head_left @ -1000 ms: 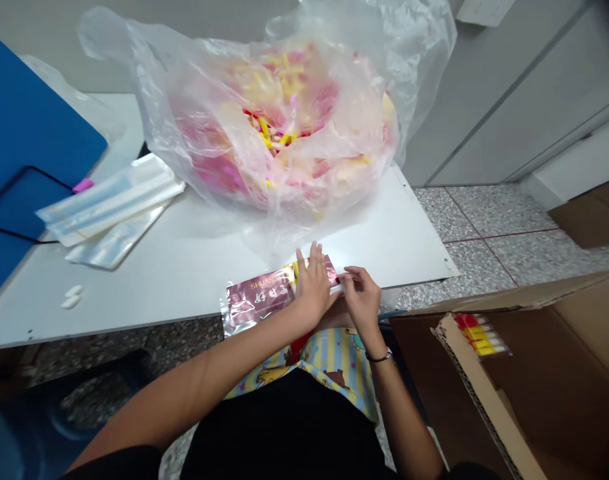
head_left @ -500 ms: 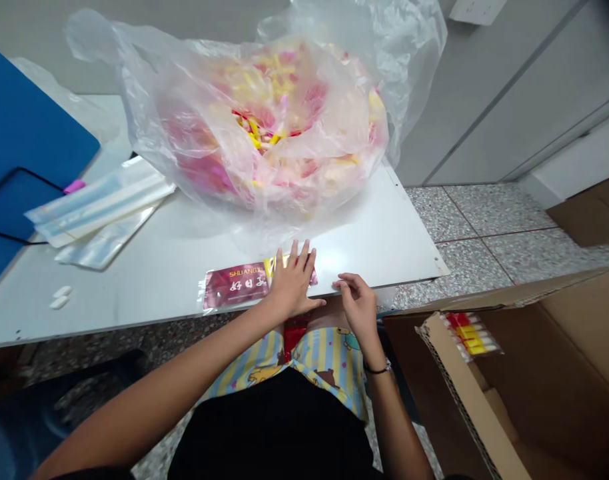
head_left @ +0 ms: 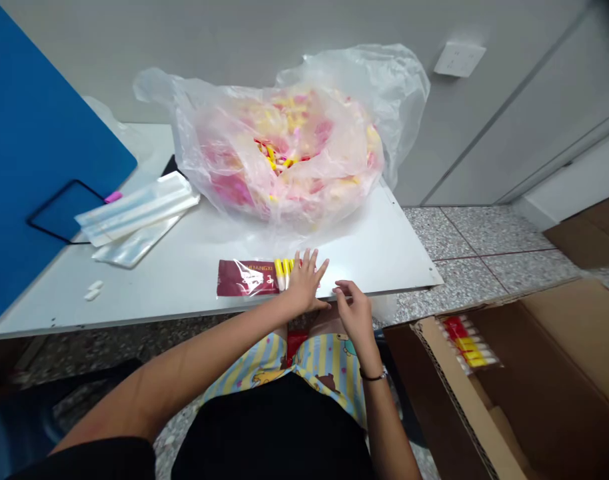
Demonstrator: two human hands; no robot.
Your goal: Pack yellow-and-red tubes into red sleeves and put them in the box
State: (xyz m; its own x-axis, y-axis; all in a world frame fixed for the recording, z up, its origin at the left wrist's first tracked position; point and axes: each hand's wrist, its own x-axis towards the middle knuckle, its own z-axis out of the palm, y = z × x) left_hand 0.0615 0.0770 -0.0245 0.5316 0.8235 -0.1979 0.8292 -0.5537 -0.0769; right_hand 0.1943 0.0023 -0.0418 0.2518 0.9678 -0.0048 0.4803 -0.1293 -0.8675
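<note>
Head view, looking down on a white laminate counter (head_left: 384, 247). Left hand (head_left: 304, 283) lies open, fingers spread and not clenched, over the right end of a row of yellow-capped plastic tubes (head_left: 283, 275). The tubes stand side by side at the right end of a maroon printed plastic pouch (head_left: 247, 278), which lies flat near the counter's front edge. Right hand (head_left: 353, 310) is just beside the left, at that edge, fingers curled toward the thumb; cannot tell whether it pinches something thin or nothing.

For handling the tubes here, a flat, light palm looks best: row parallel and square to the pouch, no tube riding over its neighbour.

Behind sits a large clear plastic bag (head_left: 279, 153) heaped with pink and yellow tubes. Left of it lie flat clear plastic sleeves (head_left: 137, 217), and a brown cardboard box (head_left: 489, 373) sits on the floor at right.

Left hand hides the lower part of the row, so tube count and tube ends are unclear. Cannot tell whether the pouch mouth is open or whether anything is already inside. Bag contents are blurred by the plastic.
</note>
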